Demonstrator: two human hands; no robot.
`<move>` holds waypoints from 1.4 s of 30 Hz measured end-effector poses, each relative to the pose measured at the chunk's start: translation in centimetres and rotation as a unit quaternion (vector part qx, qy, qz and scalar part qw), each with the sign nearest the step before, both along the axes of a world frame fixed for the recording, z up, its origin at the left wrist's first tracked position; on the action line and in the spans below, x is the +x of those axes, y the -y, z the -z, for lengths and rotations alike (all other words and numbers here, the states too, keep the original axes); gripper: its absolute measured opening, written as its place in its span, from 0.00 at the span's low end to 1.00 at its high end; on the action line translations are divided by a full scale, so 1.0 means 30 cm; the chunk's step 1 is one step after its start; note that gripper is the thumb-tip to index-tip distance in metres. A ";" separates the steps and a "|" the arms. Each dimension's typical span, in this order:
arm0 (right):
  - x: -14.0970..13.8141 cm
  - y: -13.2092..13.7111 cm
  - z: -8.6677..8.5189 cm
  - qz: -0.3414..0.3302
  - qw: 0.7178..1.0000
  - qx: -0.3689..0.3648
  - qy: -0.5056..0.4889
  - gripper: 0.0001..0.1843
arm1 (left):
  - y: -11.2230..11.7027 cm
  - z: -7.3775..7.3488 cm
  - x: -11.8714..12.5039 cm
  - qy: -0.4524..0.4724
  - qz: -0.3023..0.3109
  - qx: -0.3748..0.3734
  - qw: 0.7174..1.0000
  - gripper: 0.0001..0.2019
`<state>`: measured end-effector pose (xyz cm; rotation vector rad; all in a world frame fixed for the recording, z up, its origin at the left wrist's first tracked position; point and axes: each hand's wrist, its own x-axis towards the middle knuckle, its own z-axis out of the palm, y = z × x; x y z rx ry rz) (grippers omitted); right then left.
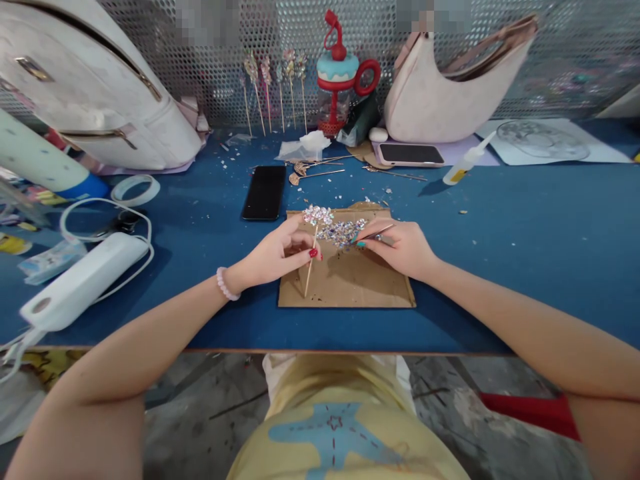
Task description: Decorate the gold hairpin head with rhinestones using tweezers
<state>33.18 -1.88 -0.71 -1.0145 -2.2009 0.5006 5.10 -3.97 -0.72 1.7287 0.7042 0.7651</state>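
My left hand (273, 257), with red nails and a beaded bracelet, pinches a thin wooden stick topped with a glittering gem-covered head (318, 215). The stick stands tilted over a piece of brown cardboard (350, 287). My right hand (407, 248), with teal nails, is closed around slim tweezers (381, 231), their tips hidden by the fingers. Those fingers are at the right end of a pile of small shiny gems (340, 233) on the cardboard. Whether a gem sits in the tweezers is too small to tell.
Behind the cardboard lie a black phone (264, 192) and bare wooden sticks (320, 175). Several decorated sticks (280, 73) stand upright at the back. A glue bottle (465, 163) stands at right; a white power strip (85, 280) and tape roll (136, 190) lie left.
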 end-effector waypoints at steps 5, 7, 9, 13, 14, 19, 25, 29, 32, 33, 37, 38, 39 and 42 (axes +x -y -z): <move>-0.004 0.007 -0.007 -0.050 0.999 0.009 0.012 0.10 | 0.002 -0.007 0.001 -0.009 -0.003 -0.004 1.000 0.23; -0.003 0.009 -0.010 -0.058 0.998 0.011 0.010 0.10 | 0.003 -0.009 0.002 -0.011 -0.006 -0.004 1.000 0.24; -0.001 0.012 -0.013 -0.061 0.998 0.009 0.012 0.10 | 0.004 -0.011 0.002 -0.012 -0.008 -0.004 1.000 0.25; 0.004 0.021 -0.019 -0.066 0.998 0.011 0.019 0.11 | 0.004 -0.012 0.003 -0.011 -0.008 -0.007 1.000 0.25; 0.005 0.023 -0.019 -0.069 0.997 0.014 0.020 0.11 | 0.004 -0.012 0.003 -0.011 -0.007 -0.008 1.000 0.25; 0.004 0.022 -0.011 -0.059 0.998 0.028 0.019 0.10 | 0.004 -0.010 0.004 -0.010 -0.008 -0.011 1.000 0.27; 0.005 0.010 -0.001 -0.031 0.999 0.013 0.010 0.09 | 0.004 -0.007 0.004 -0.014 -0.011 -0.011 1.000 0.25; 0.006 0.006 0.002 -0.024 1.000 0.008 -0.005 0.07 | 0.003 -0.006 0.001 -0.014 -0.008 -0.007 1.000 0.24; 0.008 0.004 0.006 -0.033 0.999 0.007 -0.011 0.07 | 0.002 -0.003 -0.002 -0.014 -0.002 -0.003 1.000 0.23; 0.009 0.004 0.007 -0.039 0.999 0.007 -0.010 0.07 | 0.002 -0.001 -0.003 -0.014 0.000 -0.002 1.000 0.22; 0.011 0.003 0.008 -0.053 0.998 0.015 0.005 0.08 | 0.001 0.002 -0.005 -0.012 0.004 0.004 1.000 0.20; 0.012 0.004 0.008 -0.054 0.998 0.018 0.007 0.08 | 0.001 0.002 -0.005 -0.012 0.005 0.005 1.000 0.20; 0.012 0.004 0.007 -0.056 0.998 0.020 0.007 0.08 | 0.001 0.003 -0.005 -0.011 0.005 0.006 1.000 0.21; 0.010 0.004 0.006 -0.060 0.998 0.023 0.004 0.08 | 0.001 0.002 -0.005 -0.012 0.006 0.008 1.000 0.21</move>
